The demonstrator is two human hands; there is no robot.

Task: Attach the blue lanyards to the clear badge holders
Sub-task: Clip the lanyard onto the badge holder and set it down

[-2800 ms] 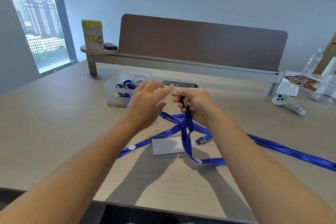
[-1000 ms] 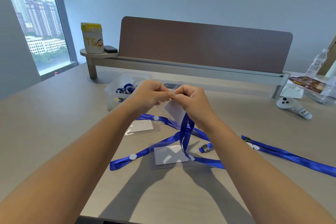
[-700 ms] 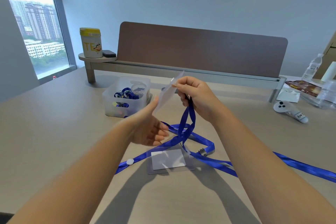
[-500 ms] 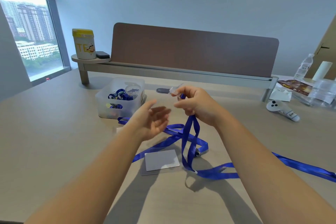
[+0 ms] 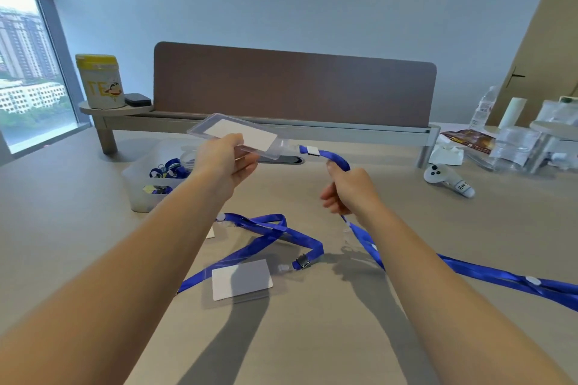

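Up above the table (image 5: 406,306), a clear badge holder (image 5: 233,135) with a white card inside is pinched by the left hand (image 5: 223,159), while the blue lanyard (image 5: 328,156) clipped to its tab is gripped by the right hand (image 5: 350,191) and trails off to the right. Down on the table, a second badge holder (image 5: 239,281) is laid flat, touched by another lanyard (image 5: 272,230).

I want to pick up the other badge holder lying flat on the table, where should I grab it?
Pinch the badge holder at its right short edge beside the strap tab, coming from the right. It lies flat, and that end sits free, while the blue lanyard crosses under its left corner.
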